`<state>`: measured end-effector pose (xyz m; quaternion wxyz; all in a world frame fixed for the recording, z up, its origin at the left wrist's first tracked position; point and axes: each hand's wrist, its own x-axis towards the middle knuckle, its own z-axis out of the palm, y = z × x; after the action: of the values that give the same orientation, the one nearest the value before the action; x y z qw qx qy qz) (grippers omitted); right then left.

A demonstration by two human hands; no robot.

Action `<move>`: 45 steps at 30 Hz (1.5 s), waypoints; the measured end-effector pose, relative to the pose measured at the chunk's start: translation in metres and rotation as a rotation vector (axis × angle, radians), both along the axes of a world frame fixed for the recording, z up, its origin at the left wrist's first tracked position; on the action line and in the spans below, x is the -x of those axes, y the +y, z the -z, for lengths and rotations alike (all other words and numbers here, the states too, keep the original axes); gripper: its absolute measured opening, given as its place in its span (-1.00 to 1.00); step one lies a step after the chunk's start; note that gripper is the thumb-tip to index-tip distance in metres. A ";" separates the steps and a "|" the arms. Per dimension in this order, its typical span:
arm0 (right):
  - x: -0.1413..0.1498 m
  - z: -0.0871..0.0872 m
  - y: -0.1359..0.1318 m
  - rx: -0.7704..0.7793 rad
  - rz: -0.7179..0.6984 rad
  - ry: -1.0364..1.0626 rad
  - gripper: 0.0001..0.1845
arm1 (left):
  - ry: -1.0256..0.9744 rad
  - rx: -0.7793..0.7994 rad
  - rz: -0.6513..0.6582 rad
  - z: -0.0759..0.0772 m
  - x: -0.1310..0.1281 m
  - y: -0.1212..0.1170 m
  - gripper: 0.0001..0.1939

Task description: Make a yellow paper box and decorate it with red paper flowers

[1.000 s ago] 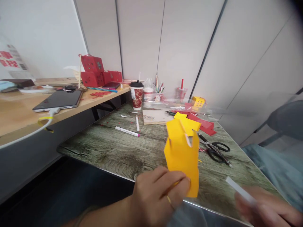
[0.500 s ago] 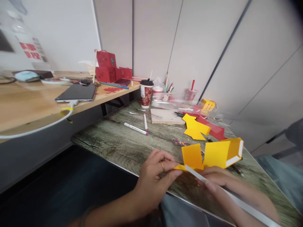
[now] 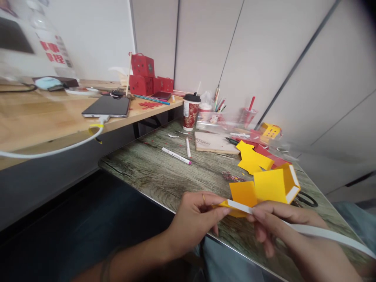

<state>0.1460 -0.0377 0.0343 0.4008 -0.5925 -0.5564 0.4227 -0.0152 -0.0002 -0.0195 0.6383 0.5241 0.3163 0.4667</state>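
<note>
A yellow paper box [image 3: 269,185], partly folded, has white strips along the edges of its far right side. My left hand [image 3: 195,215], with a ring on one finger, pinches the end of a yellow flap [image 3: 238,213] of it. Between thumb and fingers my right hand [image 3: 282,221] grips a long white strip [image 3: 326,231], which looks like double-sided tape. Its front end lies along the flap's edge, close to my left fingertips. The strip's tail runs back over my right hand to the lower right.
Behind the box lie a yellow paper cutout [image 3: 253,157], red paper [image 3: 264,150] and a board [image 3: 216,143]. A marker [image 3: 176,156], a paper cup [image 3: 190,111] and black-handled scissors [image 3: 307,199] are on the dark table. Red paper boxes [image 3: 143,74] and a phone [image 3: 107,105] occupy the wooden desk.
The white strip's front end has come down onto the yellow flap's edge. My right hand has moved up close to the flap, and the box has tilted. The whole view has shifted slightly.
</note>
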 end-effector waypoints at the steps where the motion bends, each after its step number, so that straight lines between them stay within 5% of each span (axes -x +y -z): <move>1: 0.001 0.001 0.000 0.008 0.010 0.012 -0.72 | 0.003 -0.007 0.006 0.001 0.000 0.000 -0.85; 8: 0.016 0.003 -0.006 -0.025 0.168 -0.125 -0.63 | 0.012 -0.019 0.021 0.002 -0.001 0.001 -0.83; 45: 0.026 -0.005 -0.005 -0.032 0.211 -0.271 -0.75 | 0.001 -0.019 0.033 -0.002 0.004 0.001 -0.74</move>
<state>0.1203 -0.0425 0.0395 0.3735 -0.6929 -0.5467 0.2855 -0.0192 0.0003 -0.0179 0.6409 0.5355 0.3033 0.4588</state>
